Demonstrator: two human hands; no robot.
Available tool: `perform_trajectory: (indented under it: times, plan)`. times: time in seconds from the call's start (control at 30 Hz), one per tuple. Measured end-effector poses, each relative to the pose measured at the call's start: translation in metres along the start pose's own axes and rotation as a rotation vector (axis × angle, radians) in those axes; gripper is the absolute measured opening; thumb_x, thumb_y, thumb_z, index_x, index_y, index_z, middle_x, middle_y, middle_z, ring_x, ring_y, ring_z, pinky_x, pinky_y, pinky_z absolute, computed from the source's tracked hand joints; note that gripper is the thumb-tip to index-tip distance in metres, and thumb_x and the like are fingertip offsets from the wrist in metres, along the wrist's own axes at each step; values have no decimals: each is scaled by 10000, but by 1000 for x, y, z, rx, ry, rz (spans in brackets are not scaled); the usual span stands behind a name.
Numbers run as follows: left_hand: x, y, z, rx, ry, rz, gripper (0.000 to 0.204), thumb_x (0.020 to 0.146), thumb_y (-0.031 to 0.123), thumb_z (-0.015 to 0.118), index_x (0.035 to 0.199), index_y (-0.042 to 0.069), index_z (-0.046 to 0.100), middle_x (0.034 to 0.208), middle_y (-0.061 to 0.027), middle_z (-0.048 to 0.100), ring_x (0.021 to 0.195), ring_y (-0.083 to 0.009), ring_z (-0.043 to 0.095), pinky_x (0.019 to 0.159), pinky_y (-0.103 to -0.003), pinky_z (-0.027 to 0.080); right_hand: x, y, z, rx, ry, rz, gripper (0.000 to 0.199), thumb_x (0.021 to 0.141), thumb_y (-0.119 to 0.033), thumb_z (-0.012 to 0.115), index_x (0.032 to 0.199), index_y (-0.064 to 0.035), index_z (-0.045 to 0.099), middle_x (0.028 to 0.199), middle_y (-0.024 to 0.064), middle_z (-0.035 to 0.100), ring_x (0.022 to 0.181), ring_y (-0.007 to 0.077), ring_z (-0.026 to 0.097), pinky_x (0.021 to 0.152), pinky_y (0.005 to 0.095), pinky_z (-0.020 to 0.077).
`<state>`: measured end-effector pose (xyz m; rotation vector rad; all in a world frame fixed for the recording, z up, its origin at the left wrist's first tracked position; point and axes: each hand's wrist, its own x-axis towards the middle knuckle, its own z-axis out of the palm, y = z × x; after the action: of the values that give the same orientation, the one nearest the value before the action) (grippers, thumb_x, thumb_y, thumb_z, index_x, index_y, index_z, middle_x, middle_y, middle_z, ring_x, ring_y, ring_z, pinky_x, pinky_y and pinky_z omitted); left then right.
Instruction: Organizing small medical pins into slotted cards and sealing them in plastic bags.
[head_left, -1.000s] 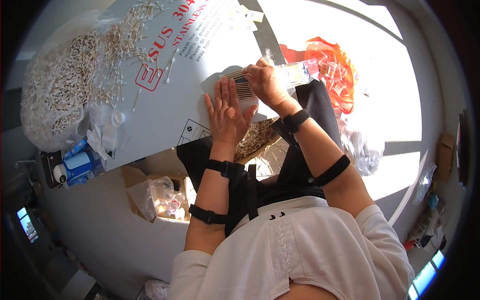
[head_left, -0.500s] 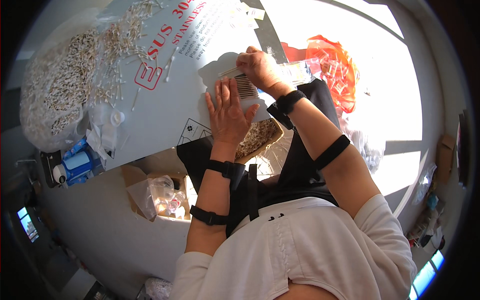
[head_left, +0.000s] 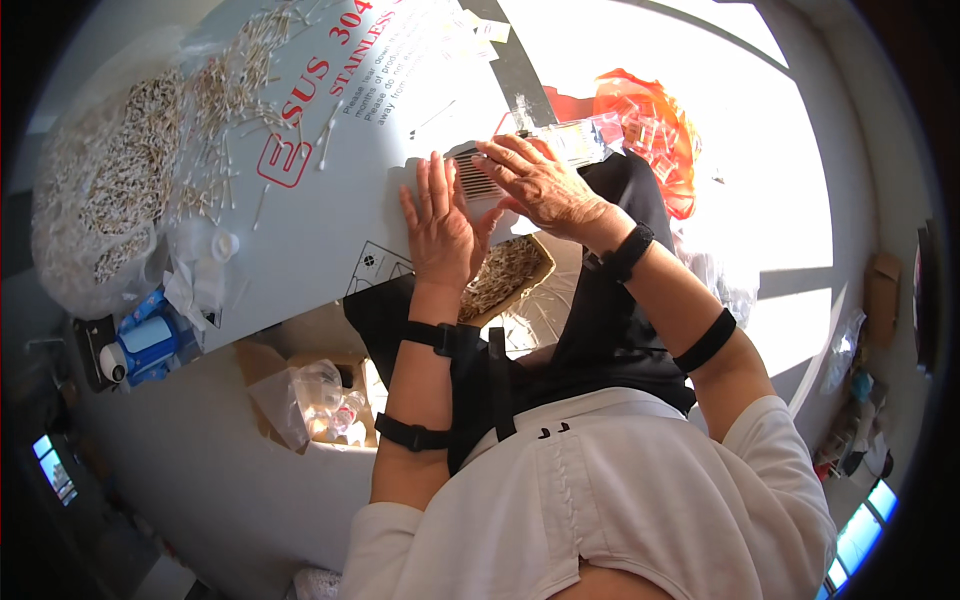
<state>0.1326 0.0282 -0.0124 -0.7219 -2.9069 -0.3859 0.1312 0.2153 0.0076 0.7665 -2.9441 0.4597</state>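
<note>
A row of cotton swabs [head_left: 475, 176] lies side by side on the grey-white tabletop [head_left: 325, 235], between my two hands. My left hand [head_left: 442, 238] rests at the left end of the row, fingers stretched out and thumb apart. From the right, my right hand [head_left: 555, 192] reaches over the other end of the row, its fingers extended and laid flat, with no swab seen in it. Its fingers hide part of the swabs. Beyond the row a thin stick [head_left: 436, 118] lies on the table.
A large clear bag of swabs [head_left: 125, 190] stands at the left, beside scattered loose swabs [head_left: 235, 120]. A box of swabs [head_left: 508, 272] sits below the table edge. An orange plastic bag [head_left: 655, 130] is at the right, a blue bottle [head_left: 150, 340] at the near left corner.
My right hand has gone from pinching a swab beyond the row to lying flat over the row's right end. A thin stick now shows farther off. My left hand has shifted little.
</note>
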Motion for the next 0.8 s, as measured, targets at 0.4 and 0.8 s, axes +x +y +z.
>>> perform_trajectory:
  times: [0.4, 0.8]
  plan:
    - [3, -1, -3, -64, -111, -19, 804, 869, 369, 633, 1477, 7, 250, 1544, -187, 223, 1458, -313, 152, 1169, -529, 112, 0, -1, 28, -104, 230, -18, 441, 886, -212, 535, 1302, -67, 549, 1424, 88, 482, 1335, 231, 435, 1133, 465, 272]
    - [2, -2, -5, -1, -138, 11, 816, 910, 476, 540, 1491, 2, 217, 1564, -185, 191, 1469, -291, 125, 1171, -520, 92, -23, 21, -13, -76, 296, 380, 650, 912, -378, 566, 1449, -82, 350, 1526, 140, 296, 1412, 324, 268, 1159, 504, 159]
